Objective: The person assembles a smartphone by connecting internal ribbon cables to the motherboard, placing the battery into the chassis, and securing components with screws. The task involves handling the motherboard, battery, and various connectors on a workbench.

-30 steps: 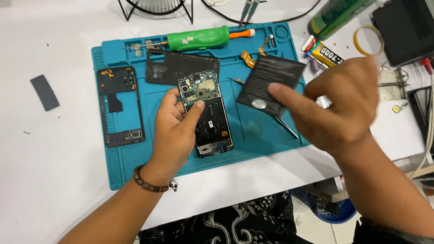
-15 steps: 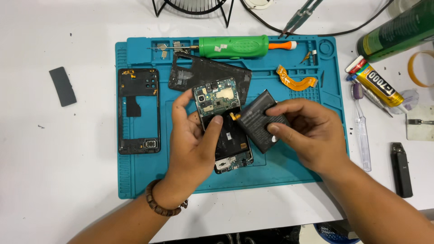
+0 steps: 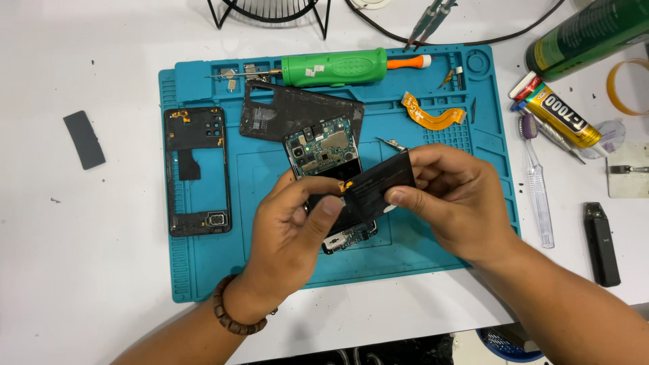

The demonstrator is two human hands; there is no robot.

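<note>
Both hands met over the opened phone (image 3: pixel 323 152) on the blue mat (image 3: pixel 203 270). The right hand (image 3: pixel 460 203) pinched the black battery (image 3: pixel 377 186) by its edge above the phone, while the left hand (image 3: pixel 291 233) gripped the battery's other end, thumb on top. A phone frame (image 3: pixel 195 170) lay to the left, a green screwdriver (image 3: pixel 334 67) above.

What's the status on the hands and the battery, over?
Both hands on battery: left hand pinching its near edge, right hand gripping the far end. Battery held tilted over open phone on blue mat. Nothing blocking.
</note>
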